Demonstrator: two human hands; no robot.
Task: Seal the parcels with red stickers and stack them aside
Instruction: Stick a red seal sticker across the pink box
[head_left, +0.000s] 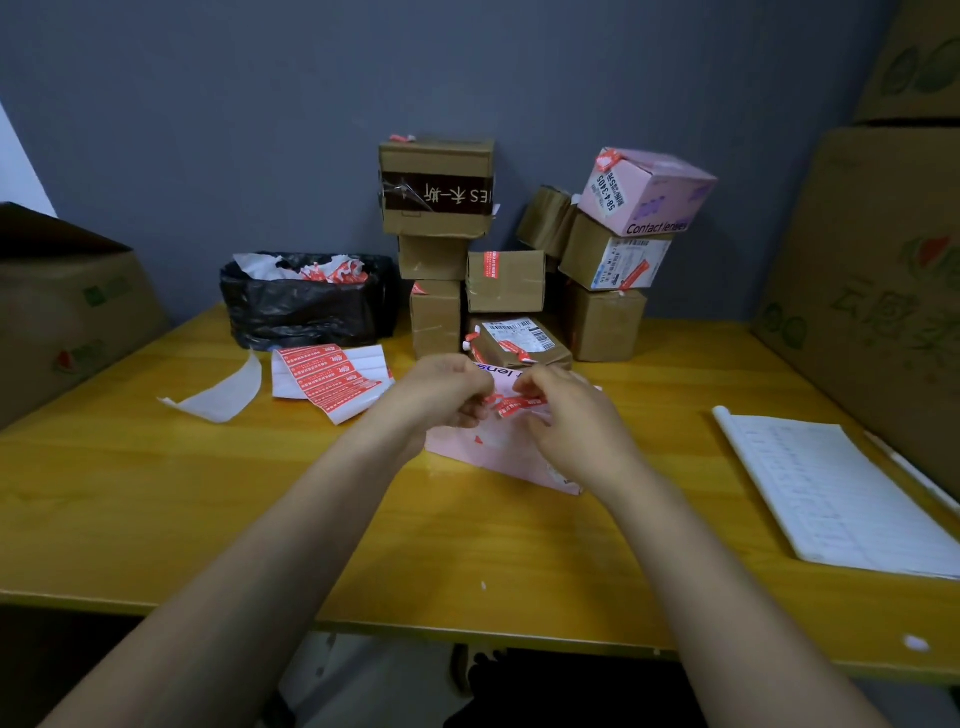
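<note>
On the yellow table (156, 493), sealed parcels (504, 280) stand stacked against the wall. Nearer the person, a pink parcel (498, 457) lies flat under both hands. The left hand (447, 395) and right hand (571, 415) are curled close together, each pinching an end of one red sticker (514, 405) just above the parcel's top.

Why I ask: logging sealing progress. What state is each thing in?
Left hand, pinching red sticker.
Right hand, pinching that sticker too.
Red sticker, crumpled between both hands, above pink parcel.
Pink parcel, lying on table.
Sticker sheet, partly used.
Black bin bag, open, holding scraps.
Notebook, open.
</note>
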